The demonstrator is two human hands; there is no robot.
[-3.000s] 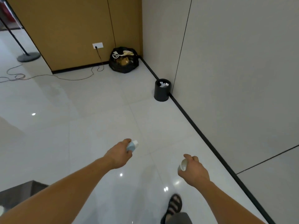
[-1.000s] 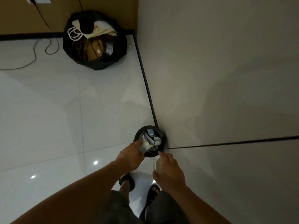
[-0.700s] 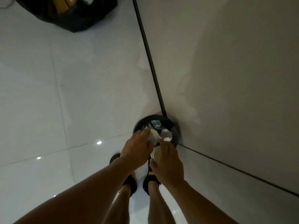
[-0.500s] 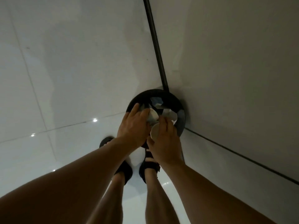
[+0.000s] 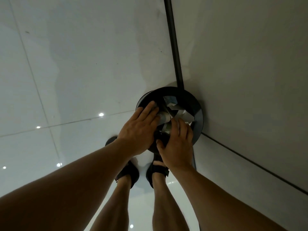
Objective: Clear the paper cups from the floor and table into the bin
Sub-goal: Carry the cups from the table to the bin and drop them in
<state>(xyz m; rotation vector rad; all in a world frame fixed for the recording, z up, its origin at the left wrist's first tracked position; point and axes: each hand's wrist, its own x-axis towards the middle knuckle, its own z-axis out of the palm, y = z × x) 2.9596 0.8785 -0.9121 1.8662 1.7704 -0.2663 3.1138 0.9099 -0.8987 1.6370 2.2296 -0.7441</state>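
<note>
Left hand [image 5: 141, 129] and right hand [image 5: 177, 145] spread flat over the bin [image 5: 199, 119]; cups [image 5: 164, 117] inside.
Left hand: fingers straight and together, palm down, covering the near left part of the bin mouth, gripping nothing; whether the fingertips touch the cups cannot be told. Right hand: fingers straight, thumb spread, over the near rim, gripping nothing. The cups, white with blue print, lie crumpled in the bin. The bin is black and round and stands on the glossy tiled floor [image 5: 83, 64], against the wall [image 5: 250, 64] at its black skirting [image 5: 173, 39]. Two feet in black sandals [image 5: 128, 174] stand just beside the bin.
</note>
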